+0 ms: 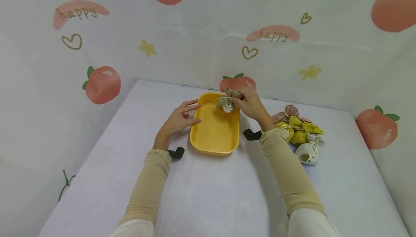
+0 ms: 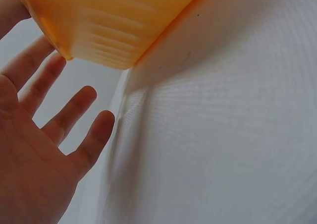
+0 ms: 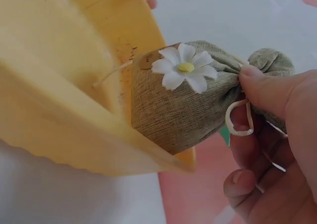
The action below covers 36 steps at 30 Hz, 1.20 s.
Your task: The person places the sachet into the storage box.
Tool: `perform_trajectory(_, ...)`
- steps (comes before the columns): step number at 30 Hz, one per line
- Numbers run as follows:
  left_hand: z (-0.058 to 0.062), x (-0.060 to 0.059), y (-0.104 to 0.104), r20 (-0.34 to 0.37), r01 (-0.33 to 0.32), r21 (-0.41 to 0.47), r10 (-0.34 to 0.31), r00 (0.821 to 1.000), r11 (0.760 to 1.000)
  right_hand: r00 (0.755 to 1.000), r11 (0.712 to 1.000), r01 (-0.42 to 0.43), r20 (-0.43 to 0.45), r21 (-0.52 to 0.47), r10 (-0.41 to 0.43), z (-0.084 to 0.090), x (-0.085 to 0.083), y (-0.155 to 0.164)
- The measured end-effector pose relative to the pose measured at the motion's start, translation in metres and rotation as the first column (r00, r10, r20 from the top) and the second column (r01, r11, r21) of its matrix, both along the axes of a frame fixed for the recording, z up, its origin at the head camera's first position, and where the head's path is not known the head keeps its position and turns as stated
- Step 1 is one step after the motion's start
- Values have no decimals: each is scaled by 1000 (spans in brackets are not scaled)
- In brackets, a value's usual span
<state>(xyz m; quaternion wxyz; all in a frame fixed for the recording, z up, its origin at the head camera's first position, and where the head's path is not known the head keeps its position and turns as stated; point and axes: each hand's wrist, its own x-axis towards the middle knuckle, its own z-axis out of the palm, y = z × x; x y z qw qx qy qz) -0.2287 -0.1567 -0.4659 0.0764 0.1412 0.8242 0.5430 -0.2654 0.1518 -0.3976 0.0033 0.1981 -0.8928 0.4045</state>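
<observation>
A yellow plastic tray (image 1: 201,143) sits on the white table (image 1: 208,193). My right hand (image 1: 250,105) pinches the tied neck of a small olive cloth pouch (image 1: 226,102) with a white daisy on it, held over the tray's far right corner. In the right wrist view the pouch (image 3: 178,105) hangs just inside the tray's rim (image 3: 74,144), thumb and fingers of the right hand (image 3: 267,135) round its neck. My left hand (image 1: 178,119) rests with straight fingers against the tray's left wall; the left wrist view shows those fingers (image 2: 74,110) spread beside the tray (image 2: 109,21).
Several more cloth pouches (image 1: 300,132), pink, yellow-green and white, lie heaped on the table to the right of my right forearm. A peach-patterned backdrop (image 1: 208,31) closes in the table at the back and sides.
</observation>
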Motion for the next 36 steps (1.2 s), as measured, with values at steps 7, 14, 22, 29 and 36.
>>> perform_trajectory(7,1,0,2,-8,9,6,-9,1000,1000,998,998,46,31,39,-48,-7,-3,0)
perform_trajectory(14,0,0,3,-28,22,20,-21,999,1000,995,993,76,62,88,-82,-22,-7,2)
perform_trajectory(22,-1,2,3,-33,18,26,-17,999,999,995,993,91,43,70,-94,-25,-6,-1)
perform_trajectory(29,-3,3,2,-29,17,20,-17,999,1000,992,991,118,28,60,-120,-26,-6,-1)
perform_trajectory(36,-2,4,0,-23,10,17,-9,1000,1000,991,991,118,54,56,-122,-23,-4,1)
